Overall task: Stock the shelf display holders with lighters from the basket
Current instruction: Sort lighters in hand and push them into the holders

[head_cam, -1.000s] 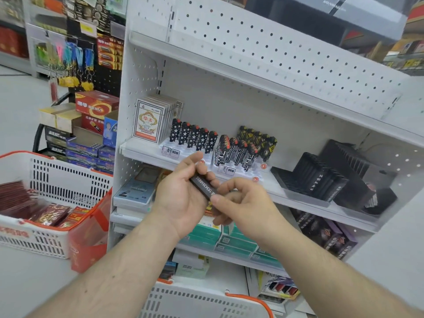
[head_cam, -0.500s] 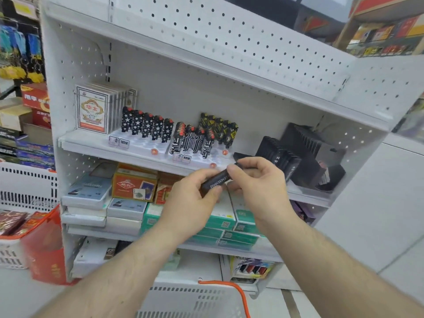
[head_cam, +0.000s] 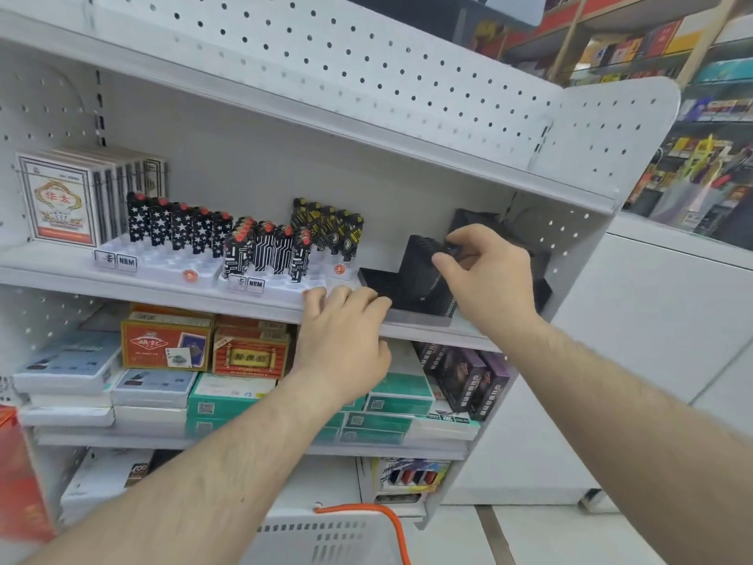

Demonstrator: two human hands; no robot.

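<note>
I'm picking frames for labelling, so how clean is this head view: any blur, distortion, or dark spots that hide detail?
Head view: even, soft store lighting, no harsh glare; wide-angle bending curves the white shelf edges; forearms and the basket at the bottom are soft; the black display holder is so dark its slots barely show; the right hand hides whatever it pinches; the left hand rests on the shelf lip.

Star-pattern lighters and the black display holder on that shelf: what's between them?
Head view: between the star-pattern lighters and the black display holder stand circuit-pattern lighters, with yellow-and-black lighters behind them.
</note>
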